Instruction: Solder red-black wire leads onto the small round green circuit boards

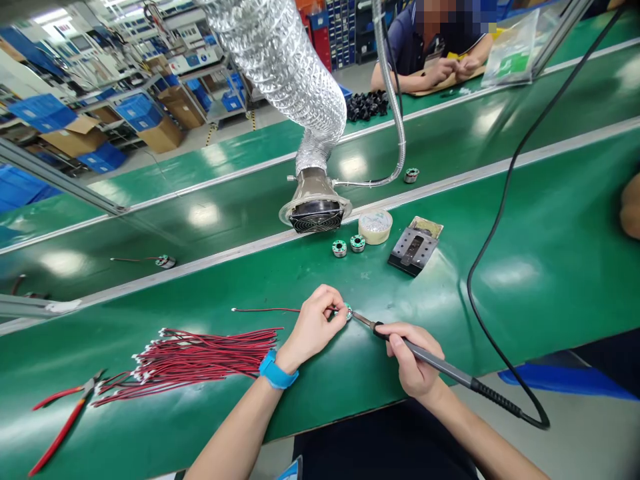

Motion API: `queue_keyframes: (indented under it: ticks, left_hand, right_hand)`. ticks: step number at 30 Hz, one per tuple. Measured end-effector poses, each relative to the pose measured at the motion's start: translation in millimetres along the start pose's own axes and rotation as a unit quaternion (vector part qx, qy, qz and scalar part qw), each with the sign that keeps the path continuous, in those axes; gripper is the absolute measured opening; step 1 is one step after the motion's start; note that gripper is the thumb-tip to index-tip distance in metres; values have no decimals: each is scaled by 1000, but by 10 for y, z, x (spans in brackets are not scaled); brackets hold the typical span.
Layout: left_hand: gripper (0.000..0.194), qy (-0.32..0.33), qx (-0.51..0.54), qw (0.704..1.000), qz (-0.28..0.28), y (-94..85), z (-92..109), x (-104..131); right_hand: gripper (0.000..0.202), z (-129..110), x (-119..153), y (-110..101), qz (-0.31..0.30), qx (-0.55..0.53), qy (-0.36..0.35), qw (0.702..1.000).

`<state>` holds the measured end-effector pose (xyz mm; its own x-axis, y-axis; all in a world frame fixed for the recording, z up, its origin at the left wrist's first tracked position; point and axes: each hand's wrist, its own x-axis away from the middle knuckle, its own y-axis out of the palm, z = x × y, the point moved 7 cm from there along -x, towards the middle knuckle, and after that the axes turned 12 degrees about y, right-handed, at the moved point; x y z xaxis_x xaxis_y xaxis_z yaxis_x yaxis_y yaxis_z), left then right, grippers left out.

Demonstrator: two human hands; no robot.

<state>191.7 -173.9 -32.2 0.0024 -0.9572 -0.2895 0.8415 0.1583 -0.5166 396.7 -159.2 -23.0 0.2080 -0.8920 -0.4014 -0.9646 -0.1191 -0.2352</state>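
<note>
My left hand (pixel 317 323) is closed, thumb and fingers pinching a red-and-black wire (pixel 270 309) against a small round motor part (pixel 349 311) with a green circuit board. The wire's white connector end lies off to the left. In my right hand (pixel 414 360) is a grey soldering iron (pixel 435 362), held like a pen, its tip at the edge of that board. Whether the tip touches the wire cannot be made out. A blue band is around my left wrist. Beside that wrist lies a bundle of red and black wires (pixel 205 360) with white connectors.
Red-handled pliers (pixel 67 417) lie at the far left. Behind my hands are two round motor parts (pixel 339 249), a tape roll (pixel 375 228) and a soldering iron stand (pixel 415 248). A fume duct (pixel 313 180) hangs above. A black cord (pixel 493 247) loops right. Opposite sits a co-worker (pixel 430 57).
</note>
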Motion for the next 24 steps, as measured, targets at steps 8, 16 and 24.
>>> queue_keyframes:
  ticks: [8,16,24]
  left_hand:
    - [13,10,0,1000,0,0,-11,3]
    - [13,17,-10,1000,-5,-9,-6,0]
    - [13,13,-8,1000,-10,-11,-6,-4]
  right_hand:
    - [23,32,39,2,-6,-29,9,1000]
    - [25,251,136,-31,21,-82,78,993]
    - [25,172,92,-28,10,-69,62,996]
